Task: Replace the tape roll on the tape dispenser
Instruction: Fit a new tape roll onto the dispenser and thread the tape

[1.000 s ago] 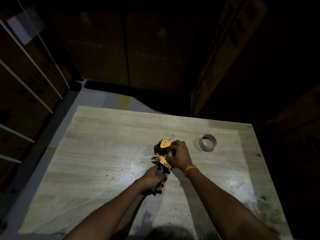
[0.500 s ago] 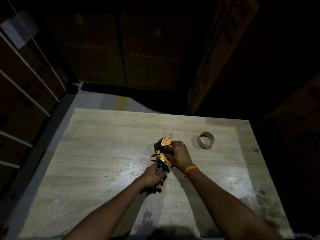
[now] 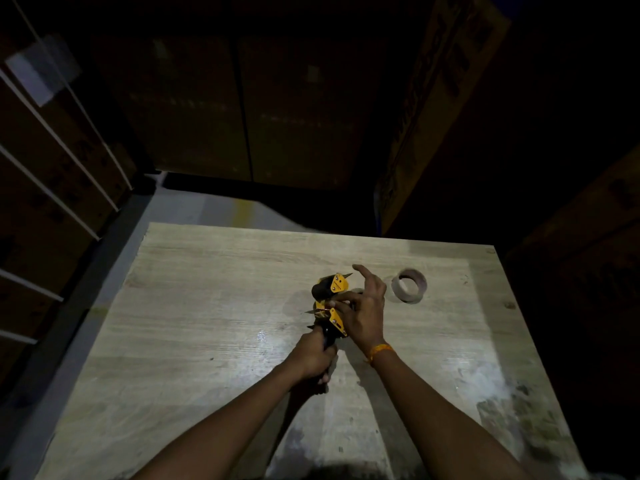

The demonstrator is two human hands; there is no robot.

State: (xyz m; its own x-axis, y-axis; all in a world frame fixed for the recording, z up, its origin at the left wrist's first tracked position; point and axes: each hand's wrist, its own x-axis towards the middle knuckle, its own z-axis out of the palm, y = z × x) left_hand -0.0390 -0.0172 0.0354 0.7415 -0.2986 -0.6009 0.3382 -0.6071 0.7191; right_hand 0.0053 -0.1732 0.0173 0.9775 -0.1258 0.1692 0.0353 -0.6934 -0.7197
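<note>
Here, a person stands at a pale wooden table (image 3: 207,306) in a dim room, both bare forearms reaching in from the near edge. The left hand (image 3: 311,355) is closed in a fist around the dark handle of a yellow and black tape dispenser (image 3: 329,303), which sits near the middle of the table, its head pointing toward the far side. The right hand (image 3: 363,313) lies against the right side of the dispenser: the thumb and lower fingers pinch at the yellow plate near the handle, while the index finger lifts free and points up and left, touching nothing. What exactly the pinching fingers have hold of is too small and dark to tell. An orange band (image 3: 379,351) circles the right wrist.

A tape roll (image 3: 408,285) lies on its side on the table, to the right of the dispenser and a little farther away, near the right hand's raised finger but apart from it. Its hollow middle faces up and toward the viewer.

Dark cardboard boxes (image 3: 433,116) stand beyond the table's far edge.
</note>
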